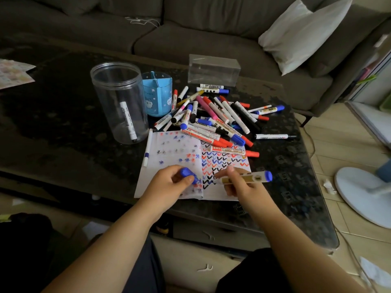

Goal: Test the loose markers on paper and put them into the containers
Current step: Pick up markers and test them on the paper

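My right hand (pixel 239 183) grips a blue-ended whiteboard marker (pixel 251 177), its tip over the paper (pixel 220 193) near rows of coloured tick marks. My left hand (pixel 169 182) pinches the marker's blue cap (pixel 187 173) just above the paper. A heap of loose markers (pixel 213 115) lies behind the paper. One thin marker (pixel 147 150) lies along the paper's left edge. A tall clear jar (pixel 119 102) at the left holds one black marker (pixel 128 121). A blue divided pen cup (pixel 157 96) stands beside it, and a clear rectangular box (pixel 213 68) behind the heap.
Everything sits on a dark glass coffee table (pixel 63 134). A grey sofa (pixel 190 28) with a white cushion (pixel 304 32) lies beyond. A white fan base (pixel 364 195) stands on the floor at the right. A patterned sheet (pixel 12 72) lies at the table's far left.
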